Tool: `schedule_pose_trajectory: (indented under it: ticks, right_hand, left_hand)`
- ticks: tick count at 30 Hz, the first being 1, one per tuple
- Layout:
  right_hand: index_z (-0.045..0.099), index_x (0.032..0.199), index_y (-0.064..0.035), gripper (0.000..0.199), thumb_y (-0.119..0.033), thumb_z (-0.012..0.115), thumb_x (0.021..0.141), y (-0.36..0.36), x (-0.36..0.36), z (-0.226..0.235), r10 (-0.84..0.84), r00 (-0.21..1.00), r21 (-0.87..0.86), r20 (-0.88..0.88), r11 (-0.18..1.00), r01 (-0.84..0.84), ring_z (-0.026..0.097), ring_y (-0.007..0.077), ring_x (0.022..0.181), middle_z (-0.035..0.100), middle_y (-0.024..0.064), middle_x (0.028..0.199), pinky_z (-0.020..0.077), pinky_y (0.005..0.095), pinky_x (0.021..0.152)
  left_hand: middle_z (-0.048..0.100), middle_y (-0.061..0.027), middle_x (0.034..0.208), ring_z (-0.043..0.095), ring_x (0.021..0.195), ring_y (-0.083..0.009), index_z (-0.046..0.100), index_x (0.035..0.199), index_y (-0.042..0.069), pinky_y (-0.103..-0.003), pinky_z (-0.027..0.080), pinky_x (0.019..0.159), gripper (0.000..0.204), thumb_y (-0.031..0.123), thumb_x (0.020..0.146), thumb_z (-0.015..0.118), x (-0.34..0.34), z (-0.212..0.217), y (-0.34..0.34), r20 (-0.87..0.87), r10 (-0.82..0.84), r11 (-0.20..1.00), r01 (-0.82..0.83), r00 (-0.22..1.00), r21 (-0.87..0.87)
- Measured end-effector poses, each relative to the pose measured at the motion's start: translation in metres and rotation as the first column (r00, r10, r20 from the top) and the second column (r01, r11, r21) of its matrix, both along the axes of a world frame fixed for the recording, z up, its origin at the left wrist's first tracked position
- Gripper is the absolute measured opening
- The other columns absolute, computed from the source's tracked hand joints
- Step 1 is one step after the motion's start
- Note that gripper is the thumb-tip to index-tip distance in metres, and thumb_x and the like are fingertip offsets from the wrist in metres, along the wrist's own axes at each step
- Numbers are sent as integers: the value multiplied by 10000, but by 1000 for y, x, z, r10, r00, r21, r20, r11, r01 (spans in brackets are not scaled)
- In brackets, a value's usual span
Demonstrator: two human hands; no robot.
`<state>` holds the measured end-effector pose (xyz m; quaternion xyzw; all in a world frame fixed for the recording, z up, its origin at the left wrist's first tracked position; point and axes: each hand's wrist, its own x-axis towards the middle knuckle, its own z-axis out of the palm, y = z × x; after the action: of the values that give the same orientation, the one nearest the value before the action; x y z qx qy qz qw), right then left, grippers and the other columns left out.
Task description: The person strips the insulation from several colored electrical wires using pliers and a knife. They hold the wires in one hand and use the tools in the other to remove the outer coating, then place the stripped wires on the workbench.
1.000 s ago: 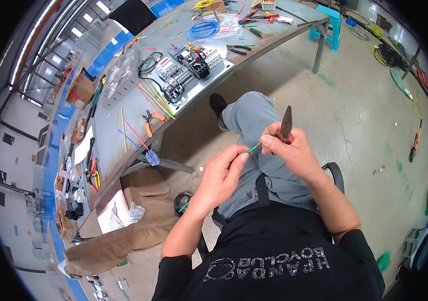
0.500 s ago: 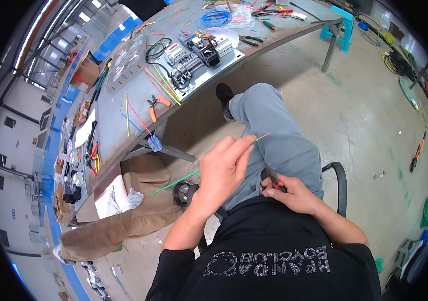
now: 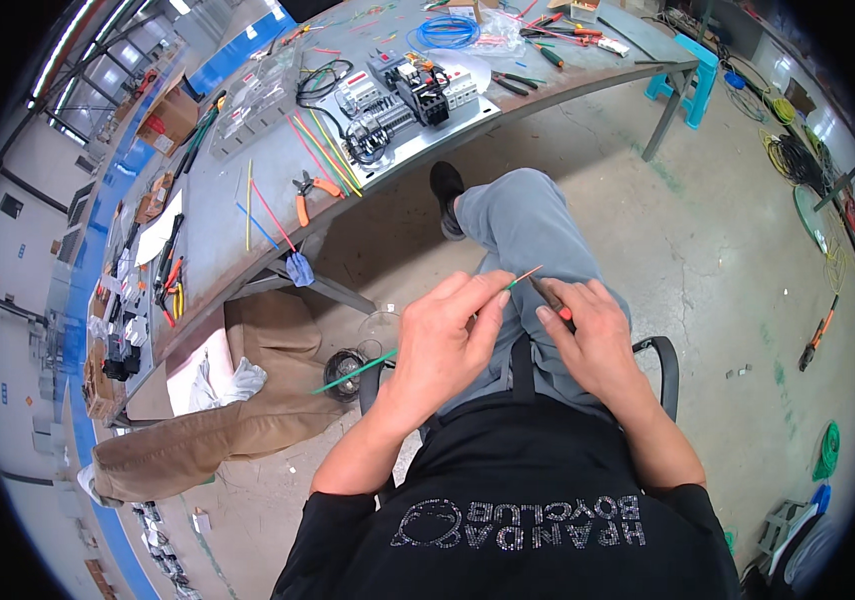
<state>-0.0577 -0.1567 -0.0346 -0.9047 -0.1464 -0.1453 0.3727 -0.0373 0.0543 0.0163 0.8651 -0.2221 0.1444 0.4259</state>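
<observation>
Left hand [image 3: 450,330]: thumb and fingers pinching a thin green-sheathed wire [image 3: 357,370] with bare copper tip, above grey cloth trousers [image 3: 532,220]. Right hand [image 3: 592,335]: curled round red-handled pliers [image 3: 565,315], mostly hidden; jaw opening cannot be told.

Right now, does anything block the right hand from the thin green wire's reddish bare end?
Nothing visible does: the green wire, pinched in the left hand, has its bare end in the open near the right hand, which holds a red-handled tool.
</observation>
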Motion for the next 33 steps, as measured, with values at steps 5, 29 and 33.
schedule_pose_trajectory:
  ticks: [5, 29, 33]
  right_hand:
    - [680, 1188, 14, 307, -169, 728, 947, 0, 0, 1, 20, 999, -41, 29, 999, -19, 609, 343, 912, 664, 152, 938, 488, 456, 826]
    - [591, 1038, -11, 180, -65, 724, 930, 4, -10, -1, 74, 996, 165, -46, 984, -66, 626, 388, 826, 611, 165, 899, 495, 464, 720]
    - [591, 1011, -15, 167, -70, 728, 932, 4, -11, -1, 77, 995, 193, -60, 979, -64, 626, 382, 800, 601, 162, 865, 488, 457, 698]
  left_hand:
    - [597, -99, 738, 555, 606, -202, 753, 1119, 38, -333, 444, 577, 164, 48, 962, 707, 1, -1, 1, -81, -26, 999, 23, 996, -34]
    - [754, -129, 895, 675, 746, -189, 773, 1125, -8, -309, 520, 680, 175, 44, 962, 739, -6, 11, 5, -148, -125, 992, 120, 981, -44]
    - [750, -123, 881, 666, 736, -186, 775, 1132, -5, -307, 516, 673, 183, 38, 958, 739, -6, 13, 4, -161, -141, 990, 134, 977, -50]
